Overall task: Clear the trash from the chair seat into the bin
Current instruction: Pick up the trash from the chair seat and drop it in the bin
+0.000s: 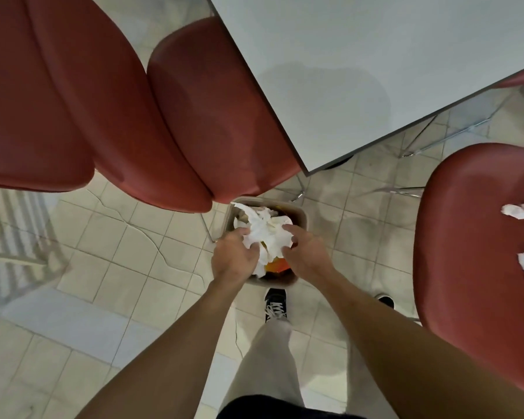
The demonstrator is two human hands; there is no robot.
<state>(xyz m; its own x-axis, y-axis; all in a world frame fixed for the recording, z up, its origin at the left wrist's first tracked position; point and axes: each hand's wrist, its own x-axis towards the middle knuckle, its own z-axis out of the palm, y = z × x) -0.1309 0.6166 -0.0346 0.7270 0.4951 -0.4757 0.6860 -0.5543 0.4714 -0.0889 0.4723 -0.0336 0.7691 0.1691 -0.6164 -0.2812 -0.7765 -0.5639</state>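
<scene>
Crumpled paper (266, 234); glossy chairs (478, 237)

A small bin (300, 214) sits on the tiled floor (127, 252), hemmed in behind by red chairs (212, 116) and the corner of a white desk (345, 71). Both hands and a bundle of crumpled paper (266, 234) fill its mouth. Open floor lies to the left. On the right, another red chair seat (466, 237) stands close by.
</scene>
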